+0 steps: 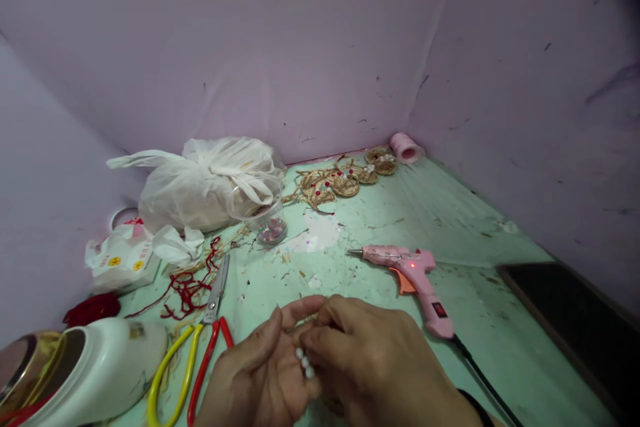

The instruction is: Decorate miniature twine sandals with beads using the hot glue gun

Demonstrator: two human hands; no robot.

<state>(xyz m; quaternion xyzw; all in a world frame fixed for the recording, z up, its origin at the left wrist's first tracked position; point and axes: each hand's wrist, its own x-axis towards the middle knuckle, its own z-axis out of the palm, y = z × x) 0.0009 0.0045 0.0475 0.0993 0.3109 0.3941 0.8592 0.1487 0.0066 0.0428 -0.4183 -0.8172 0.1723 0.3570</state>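
Note:
Three small white beads (pixel 305 361) lie in a row against the palm of my left hand (pixel 260 377), which is turned up and cupped around them. Over that palm, my right hand (pixel 373 350) reaches across with thumb and forefinger pinched together beside the beads. Whatever sits between those right fingertips is hidden. To the left are scissors (pixel 213 310) with one yellow and one red handle, blades pointing away. A pink glue gun (pixel 407 267) rests on its side beyond my right hand, its red light on.
Braided straw pieces with beads (pixel 345 183) lie at the back near a pink spool (pixel 406 148). A tied white bag (pixel 210 180), a clear cup of sequins (pixel 271 230), red yarn (pixel 187 290) and a white jar (pixel 107 360) stand left. A dark panel (pixel 565 327) lies right.

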